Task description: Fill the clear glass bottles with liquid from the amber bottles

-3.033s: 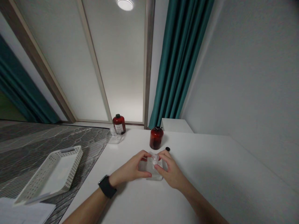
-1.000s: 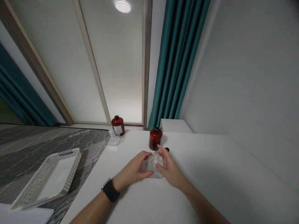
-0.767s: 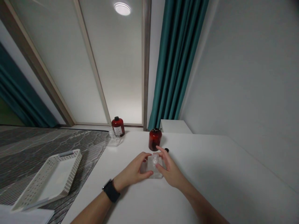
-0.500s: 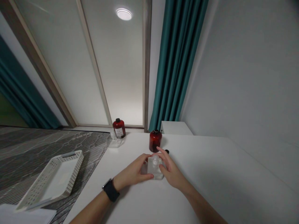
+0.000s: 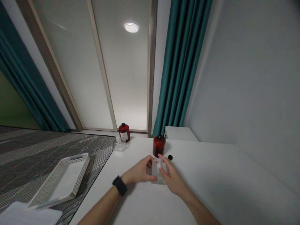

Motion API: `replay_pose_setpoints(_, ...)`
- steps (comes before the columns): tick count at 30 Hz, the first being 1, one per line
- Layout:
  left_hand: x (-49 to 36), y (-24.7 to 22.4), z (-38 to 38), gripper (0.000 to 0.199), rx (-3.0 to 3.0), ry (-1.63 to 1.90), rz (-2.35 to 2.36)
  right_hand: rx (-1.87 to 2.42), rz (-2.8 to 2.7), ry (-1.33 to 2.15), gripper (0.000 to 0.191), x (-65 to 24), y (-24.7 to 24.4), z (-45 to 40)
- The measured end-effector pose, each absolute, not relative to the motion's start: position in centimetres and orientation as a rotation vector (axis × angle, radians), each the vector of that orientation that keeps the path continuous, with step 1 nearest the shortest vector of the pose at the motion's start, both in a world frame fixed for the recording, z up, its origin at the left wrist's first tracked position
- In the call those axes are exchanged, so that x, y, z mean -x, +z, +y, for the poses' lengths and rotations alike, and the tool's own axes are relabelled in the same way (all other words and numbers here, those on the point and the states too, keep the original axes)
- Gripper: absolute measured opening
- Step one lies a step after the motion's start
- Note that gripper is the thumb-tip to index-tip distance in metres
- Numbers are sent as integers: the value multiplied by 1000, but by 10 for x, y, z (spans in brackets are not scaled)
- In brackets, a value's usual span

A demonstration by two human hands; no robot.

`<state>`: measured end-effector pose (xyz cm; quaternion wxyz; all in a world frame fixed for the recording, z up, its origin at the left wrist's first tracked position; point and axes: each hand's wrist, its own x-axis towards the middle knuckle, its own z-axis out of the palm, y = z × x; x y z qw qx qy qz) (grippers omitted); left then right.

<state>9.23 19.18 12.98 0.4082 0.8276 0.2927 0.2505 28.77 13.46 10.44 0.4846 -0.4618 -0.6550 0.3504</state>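
**Two Hands at the Clear Bottle, Mid-Table**

Here's the left hand [image 5: 140, 171], thumb and fingers curved around the left side of the clear bottle [image 5: 156, 172] and clamped on it. Opposite, the right hand [image 5: 173, 180] has thumb and forefinger spread beside the bottle's neck; whether they actually grip it is hard to tell, the clear material shows so faintly. The bottle sits near the middle of the white table [image 5: 211, 184], well in from its left edge. My call: the left wants a firm, level hold low down, while the right works lightly at the neck, no sideways push.

Just beyond, the tight spot! The dark red bottle [image 5: 159, 145] stands close behind, the right forefinger overlapping its foot in view, so a careless knuckle could nudge it. A black cap [image 5: 170, 157] lies just right of it. Far left corner: a labelled red bottle [image 5: 124, 135] and a second clear bottle [image 5: 119, 146], right by the left edge. Past that edge, the white basket [image 5: 81, 177]. Best room for moving? Rightward and nearward, across bare tabletop.
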Motion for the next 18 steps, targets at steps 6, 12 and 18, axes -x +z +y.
replay_pose_setpoints(6, -94, 121, 186, 59, -2123, 753, 757, 1084, -1728, 850, 29, -299, 113, 139)
replay_pose_setpoints(12, -96, 121, 182, 57, -2131, 797, 773, 1103, -1754, 817, 31, -299, 109, 138)
replay_pose_setpoints(18, -94, 119, 184, 53, -2137, 821, 752, 1145, -1705, 767, 30, -291, 108, 136)
